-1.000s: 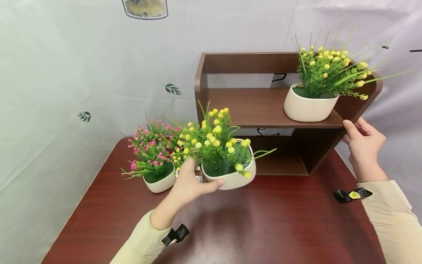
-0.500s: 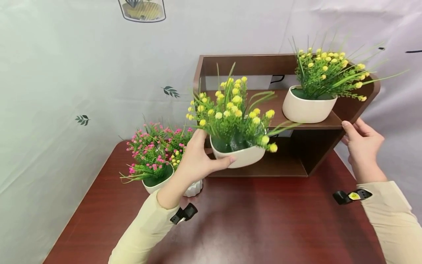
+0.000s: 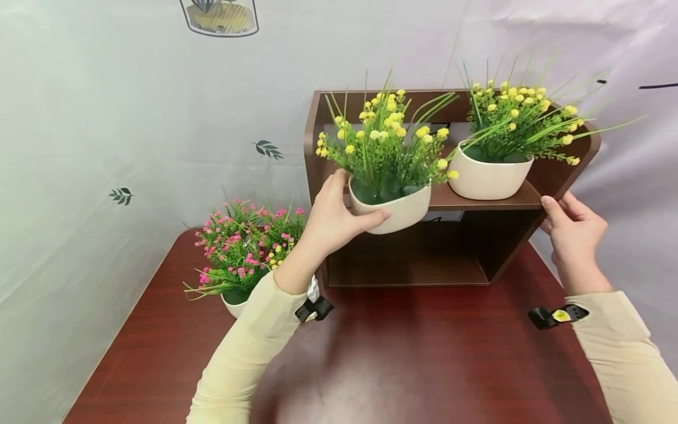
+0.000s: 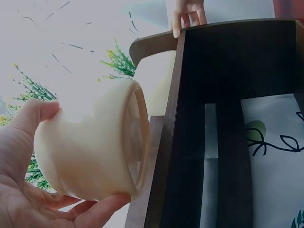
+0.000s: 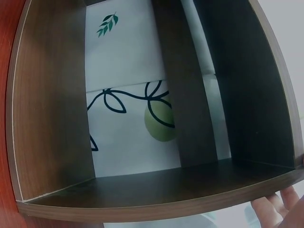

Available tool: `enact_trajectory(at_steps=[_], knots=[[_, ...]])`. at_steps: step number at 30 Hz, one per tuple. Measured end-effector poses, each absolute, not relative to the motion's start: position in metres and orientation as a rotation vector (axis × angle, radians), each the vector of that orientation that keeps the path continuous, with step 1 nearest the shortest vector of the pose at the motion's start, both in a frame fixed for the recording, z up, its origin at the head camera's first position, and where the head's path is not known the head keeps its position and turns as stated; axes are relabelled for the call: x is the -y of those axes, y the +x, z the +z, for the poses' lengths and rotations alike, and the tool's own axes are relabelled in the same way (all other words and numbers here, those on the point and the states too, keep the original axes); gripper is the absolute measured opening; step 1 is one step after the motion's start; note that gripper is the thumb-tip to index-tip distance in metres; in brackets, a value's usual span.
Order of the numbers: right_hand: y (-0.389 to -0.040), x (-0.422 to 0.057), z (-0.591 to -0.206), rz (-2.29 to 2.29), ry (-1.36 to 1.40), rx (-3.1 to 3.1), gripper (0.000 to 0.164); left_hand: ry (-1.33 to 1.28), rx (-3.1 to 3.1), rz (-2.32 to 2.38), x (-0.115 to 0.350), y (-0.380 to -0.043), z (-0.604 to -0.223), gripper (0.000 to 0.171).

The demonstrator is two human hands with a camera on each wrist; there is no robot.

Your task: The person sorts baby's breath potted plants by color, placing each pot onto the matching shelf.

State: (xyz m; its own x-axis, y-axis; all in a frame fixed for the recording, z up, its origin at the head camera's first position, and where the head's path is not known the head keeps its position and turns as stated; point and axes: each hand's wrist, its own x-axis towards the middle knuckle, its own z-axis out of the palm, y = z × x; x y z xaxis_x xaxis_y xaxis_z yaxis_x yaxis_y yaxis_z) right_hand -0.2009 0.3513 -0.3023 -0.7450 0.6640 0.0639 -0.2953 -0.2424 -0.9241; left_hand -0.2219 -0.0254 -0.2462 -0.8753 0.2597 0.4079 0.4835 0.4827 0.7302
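Note:
My left hand (image 3: 333, 221) grips a white oval pot of yellow artificial flowers (image 3: 394, 213), thumb on the near side. It is raised in front of the left part of the upper shelf; in the left wrist view a gap shows between pot base (image 4: 135, 137) and board. To its right, a matching pot of yellow flowers (image 3: 489, 176) stands on that shelf of the brown desktop bookshelf (image 3: 408, 268). My right hand (image 3: 580, 241) holds the bookshelf's right side, thumb at the front edge and fingers behind the panel. The right wrist view shows its fingertips (image 5: 268, 209) at the panel.
Pots of pink flowers (image 3: 228, 250) stand at the left of the reddish-brown table (image 3: 402, 353), partly hidden behind my left forearm. A few yellow blooms (image 3: 276, 256) show among them. A pale patterned backdrop (image 3: 159, 106) hangs behind the bookshelf.
My left hand has lifted the pot of yellow flowers up and to the right, from above the table to the upper shelf's front. The right hand keeps its hold on the bookshelf.

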Motion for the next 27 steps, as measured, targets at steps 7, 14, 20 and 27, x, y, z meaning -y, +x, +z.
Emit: enact_trajectory(at_steps=[7, 14, 20, 27], knots=[[-0.203, -0.350, -0.303, 2.023, -0.448, 1.413, 0.044, -0.513, 2.615, -1.267, 0.016, -0.241, -0.241, 0.091], [-0.203, -0.349, -0.304, 2.000, -0.459, 1.416, 0.044, -0.497, 2.625, -1.354, 0.008, -0.251, -0.241, 0.087], [-0.203, -0.350, -0.303, 1.992, -0.473, 1.424, 0.045, -0.537, 2.502, -1.547, 0.001, -0.259, -0.244, 0.079], [-0.204, -0.350, -0.305, 1.998, -0.478, 1.412, 0.044, -0.504, 2.497, -1.529, -0.008, -0.266, -0.248, 0.073]])
